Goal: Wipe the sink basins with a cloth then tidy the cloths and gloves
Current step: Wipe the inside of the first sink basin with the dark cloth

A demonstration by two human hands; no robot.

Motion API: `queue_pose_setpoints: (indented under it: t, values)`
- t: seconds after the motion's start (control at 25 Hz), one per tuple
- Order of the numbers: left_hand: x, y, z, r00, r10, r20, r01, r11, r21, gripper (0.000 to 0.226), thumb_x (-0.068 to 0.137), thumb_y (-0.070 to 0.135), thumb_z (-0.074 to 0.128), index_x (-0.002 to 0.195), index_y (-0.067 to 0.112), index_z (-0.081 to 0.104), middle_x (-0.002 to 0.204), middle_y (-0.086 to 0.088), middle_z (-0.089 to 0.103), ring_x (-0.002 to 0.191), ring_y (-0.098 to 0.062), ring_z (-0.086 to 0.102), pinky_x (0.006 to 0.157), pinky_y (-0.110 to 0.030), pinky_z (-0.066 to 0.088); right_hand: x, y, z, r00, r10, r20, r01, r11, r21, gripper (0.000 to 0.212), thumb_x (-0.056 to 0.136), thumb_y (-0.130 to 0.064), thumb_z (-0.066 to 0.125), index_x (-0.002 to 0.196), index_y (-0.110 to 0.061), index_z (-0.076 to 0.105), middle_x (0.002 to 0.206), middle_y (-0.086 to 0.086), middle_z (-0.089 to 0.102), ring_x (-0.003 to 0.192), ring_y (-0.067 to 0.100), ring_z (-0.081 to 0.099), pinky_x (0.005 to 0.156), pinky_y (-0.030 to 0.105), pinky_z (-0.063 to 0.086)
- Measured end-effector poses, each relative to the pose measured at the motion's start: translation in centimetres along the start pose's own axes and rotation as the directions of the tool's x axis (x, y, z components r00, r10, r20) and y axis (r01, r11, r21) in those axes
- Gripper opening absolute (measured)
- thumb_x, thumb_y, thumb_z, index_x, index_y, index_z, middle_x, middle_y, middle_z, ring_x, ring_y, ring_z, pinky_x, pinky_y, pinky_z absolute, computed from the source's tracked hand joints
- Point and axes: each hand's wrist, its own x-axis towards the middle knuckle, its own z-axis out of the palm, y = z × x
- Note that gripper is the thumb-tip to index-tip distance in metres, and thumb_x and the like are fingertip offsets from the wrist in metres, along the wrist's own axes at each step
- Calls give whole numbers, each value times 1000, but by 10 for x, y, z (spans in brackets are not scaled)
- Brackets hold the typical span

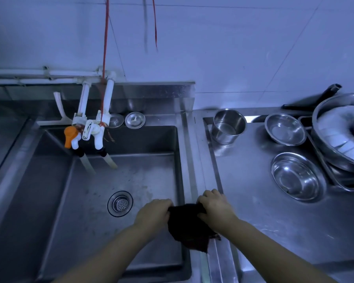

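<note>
A dark cloth hangs between both hands over the right rim of the steel sink basin. My left hand grips the cloth's left top corner with curled fingers. My right hand grips the right top corner above the rim. The cloth's lower part droops onto the ledge between basin and counter. The basin has a round drain strainer in its floor. No gloves are in view.
White plastic taps with an orange handle hang over the basin's back left. Two strainer lids lie on the back ledge. On the right counter stand a steel pot, two steel bowls and a rack with a large basin.
</note>
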Motion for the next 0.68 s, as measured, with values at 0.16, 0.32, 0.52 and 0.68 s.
queue_pose_setpoints:
  t: [0.16, 0.32, 0.52, 0.68]
  values:
    - [-21, -48, -16, 996, -80, -43, 78, 996, -47, 17, 92, 18, 44, 101, 23, 58, 99, 3, 61, 87, -19, 58, 72, -32, 46, 21, -43, 5, 992, -122, -37, 122, 993, 2, 23, 86, -11, 44, 100, -13, 61, 102, 4, 63, 98, 24, 51, 74, 28, 27]
    - [-33, -105, -19, 983, -183, -15, 182, 982, -57, 18, 89, 19, 49, 97, 29, 61, 87, 10, 58, 71, -11, 52, 56, -26, 38, 48, -92, 31, 971, -231, 63, 234, 971, -43, 20, 87, -9, 49, 101, -14, 63, 101, 6, 64, 98, 25, 52, 81, 31, 34]
    - [-8, -140, 2, 983, -182, 35, 185, 973, -138, 25, 86, 16, 49, 102, 28, 63, 100, 7, 63, 89, -12, 58, 71, -27, 46, 83, -102, 55, 979, -133, 153, 150, 983, -106, 23, 85, -3, 50, 104, -11, 61, 106, 8, 62, 102, 26, 52, 82, 30, 37]
    - [13, -154, 26, 991, -123, -44, 112, 976, -189, 31, 85, 17, 52, 110, 30, 64, 105, 5, 62, 98, -15, 58, 75, -27, 44, 85, -105, 63, 996, -45, 81, 50, 996, -72, 30, 77, 1, 57, 102, -12, 65, 98, 8, 63, 95, 25, 54, 70, 28, 37]
